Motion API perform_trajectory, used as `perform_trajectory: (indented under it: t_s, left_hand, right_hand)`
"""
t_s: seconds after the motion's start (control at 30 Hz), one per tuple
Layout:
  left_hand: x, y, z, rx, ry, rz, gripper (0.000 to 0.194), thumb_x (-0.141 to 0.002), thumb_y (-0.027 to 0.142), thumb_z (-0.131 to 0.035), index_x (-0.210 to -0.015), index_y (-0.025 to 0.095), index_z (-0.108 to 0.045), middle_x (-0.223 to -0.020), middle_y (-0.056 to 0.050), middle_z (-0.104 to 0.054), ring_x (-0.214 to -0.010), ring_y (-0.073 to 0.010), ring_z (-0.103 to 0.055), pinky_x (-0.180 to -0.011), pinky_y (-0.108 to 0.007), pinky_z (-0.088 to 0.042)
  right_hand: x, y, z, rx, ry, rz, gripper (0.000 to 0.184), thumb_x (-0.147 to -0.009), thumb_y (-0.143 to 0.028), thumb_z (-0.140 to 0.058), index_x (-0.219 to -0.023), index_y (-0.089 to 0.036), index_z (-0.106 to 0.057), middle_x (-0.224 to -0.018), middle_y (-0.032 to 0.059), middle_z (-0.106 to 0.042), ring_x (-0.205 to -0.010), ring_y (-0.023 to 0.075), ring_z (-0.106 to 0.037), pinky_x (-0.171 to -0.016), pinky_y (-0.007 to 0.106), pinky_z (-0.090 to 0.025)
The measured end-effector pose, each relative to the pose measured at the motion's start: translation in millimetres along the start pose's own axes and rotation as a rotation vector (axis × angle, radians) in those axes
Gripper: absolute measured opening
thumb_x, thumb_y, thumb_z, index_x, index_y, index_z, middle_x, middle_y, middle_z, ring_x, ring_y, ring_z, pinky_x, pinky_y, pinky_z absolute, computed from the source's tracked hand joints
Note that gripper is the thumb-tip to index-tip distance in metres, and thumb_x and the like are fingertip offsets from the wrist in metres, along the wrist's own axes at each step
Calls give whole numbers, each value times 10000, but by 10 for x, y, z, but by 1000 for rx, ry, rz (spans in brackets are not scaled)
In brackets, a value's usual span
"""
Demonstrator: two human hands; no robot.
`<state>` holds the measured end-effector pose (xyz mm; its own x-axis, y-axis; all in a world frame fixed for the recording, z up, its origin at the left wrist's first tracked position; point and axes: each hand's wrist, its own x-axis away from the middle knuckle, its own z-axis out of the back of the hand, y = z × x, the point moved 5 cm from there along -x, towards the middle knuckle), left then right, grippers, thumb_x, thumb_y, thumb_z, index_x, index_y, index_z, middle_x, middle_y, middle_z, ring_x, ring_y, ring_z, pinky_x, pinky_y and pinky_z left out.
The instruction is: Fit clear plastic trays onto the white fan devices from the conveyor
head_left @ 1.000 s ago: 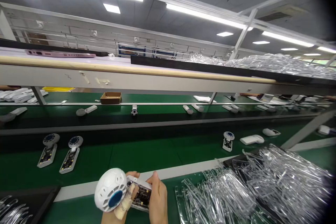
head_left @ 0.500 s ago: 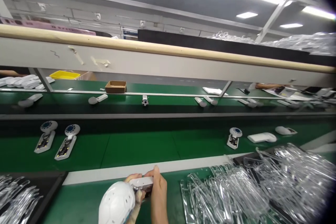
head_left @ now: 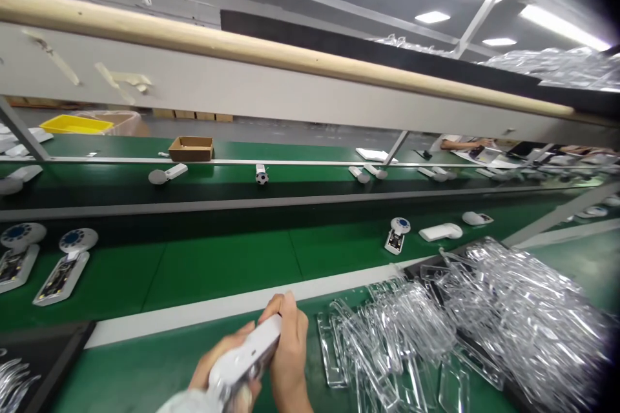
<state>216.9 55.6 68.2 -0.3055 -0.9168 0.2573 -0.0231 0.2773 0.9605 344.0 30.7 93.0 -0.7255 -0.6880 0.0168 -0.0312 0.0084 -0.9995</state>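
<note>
Green assembly conveyors [head_left: 217,284] cross the whole view, below a grey partition topped by a pale wooden rail [head_left: 271,58]. A large heap of clear plastic trays [head_left: 523,316] fills the right side of the near green bench [head_left: 121,374], and a yellow bin [head_left: 75,124] stands beyond the far left corner of the line. Well off to the far right, a co-worker's forearm [head_left: 465,144] reaches across papers. A cardboard box [head_left: 190,148] sits at the back edge of the far belt, with a small football-patterned unit [head_left: 261,174] in front of it and to the right. On the nearer belt, open circuit-board units with blue-centred round heads [head_left: 65,268] lie near the left edge, and another [head_left: 396,235] lies right of centre, just beside a white casing [head_left: 438,231]. At the bottom edge of the view, just left of the trays, a tilted white handheld device [head_left: 245,358] is held above the near bench, its rounded end cut off by the frame. The left hand [head_left: 217,361] cradles it from below with curled fingers, and the right hand [head_left: 289,352] closes around its other side, so both hands have firm hold of it.
</note>
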Motion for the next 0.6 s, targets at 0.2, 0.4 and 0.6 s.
perform_trajectory:
  t_s: [0.2,0.4,0.6]
  left_hand:
    - [-666,-54,-1,-53,59,115,552,-631,580,-630,-978,152,-599,-1023,-130,-664,-958,-281,-627,-737,-360,-540]
    - [-846,190,819,-304,128,70,591,-640,523,-656,-1082,141,-571,-1010,-127,-652,-984,-267,-594,-847,-388,-458]
    - [117,-158,1680,-906,35,-134,247,-831,321,-433,-965,233,-620,-1036,-74,-644,-1018,-248,-553,-926,-381,-400]
  right_hand:
    - [-467,892,-225,408,-98,-309,526,-914,-438,-245,-507,-209,-486,-472,12,-521,-463,165,-523,-467,278,-401]
    - [-1061,965,-344,704,-172,-232,315,-936,-379,-425,-780,-153,-579,-778,16,-617,-760,158,-597,-763,361,-463]
    - [-603,600,-237,870,-386,159,272,-891,-179,-371,-1100,-128,-539,-1167,158,-526,-1117,263,-465,-956,444,-349]
